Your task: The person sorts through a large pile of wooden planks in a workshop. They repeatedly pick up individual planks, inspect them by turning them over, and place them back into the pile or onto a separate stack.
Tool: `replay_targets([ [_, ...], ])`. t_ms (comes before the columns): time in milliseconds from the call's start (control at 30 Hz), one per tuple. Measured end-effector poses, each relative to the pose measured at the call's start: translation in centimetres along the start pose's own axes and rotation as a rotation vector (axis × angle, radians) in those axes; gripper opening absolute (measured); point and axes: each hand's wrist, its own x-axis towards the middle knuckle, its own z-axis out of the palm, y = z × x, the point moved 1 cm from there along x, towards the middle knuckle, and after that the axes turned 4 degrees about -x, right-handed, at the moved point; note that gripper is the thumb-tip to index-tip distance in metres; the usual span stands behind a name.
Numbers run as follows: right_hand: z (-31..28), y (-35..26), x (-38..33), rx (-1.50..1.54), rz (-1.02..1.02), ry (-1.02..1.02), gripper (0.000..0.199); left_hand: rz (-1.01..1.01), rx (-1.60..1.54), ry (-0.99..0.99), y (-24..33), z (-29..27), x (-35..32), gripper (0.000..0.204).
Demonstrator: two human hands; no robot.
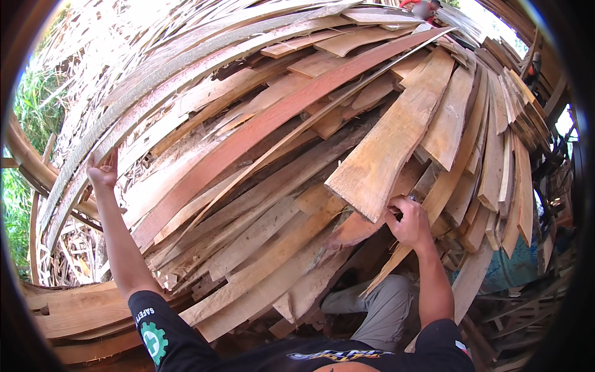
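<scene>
Two hands are on this heap, and I would move them together. My right hand (409, 222) has its fingers closed on the lower corner of a broad pale plank (393, 146) that lies tilted near the top of the woodpile (248, 186), jutting toward me. My left hand (103, 173) is well apart, fingers curled over the edge of a long grey slab (93, 146) at the pile's left flank. I judge it best to draw the plank out along its grain, slowly, since reddish boards (273, 118) beside it could slide. My knee (378, 307) sits just below.
</scene>
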Motion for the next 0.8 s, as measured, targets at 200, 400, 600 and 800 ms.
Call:
replay_targets([
  [200, -0.1, -0.1, 0.3, 0.014, 0.009, -0.023, 0.016, -0.010, -0.088, 0.062, -2.6, -4.5, 1.3, 0.048],
  [400, 0.0, 0.4, 0.2, 0.021, 0.018, -0.023, 0.015, -0.029, 0.017, 0.049, -8.5, 1.3, -4.6, 0.043],
  [600, 0.2, 0.0, 0.4, 0.055, 0.028, -0.020, 0.013, -0.083, 0.043, -0.132, -7.7, 1.1, -0.5, 0.035],
  [800, 0.1, 0.6, -0.1, 0.044, 0.032, -0.003, 0.013, 0.368, 0.436, -0.647, 2.3, 12.5, -0.9, 0.039],
])
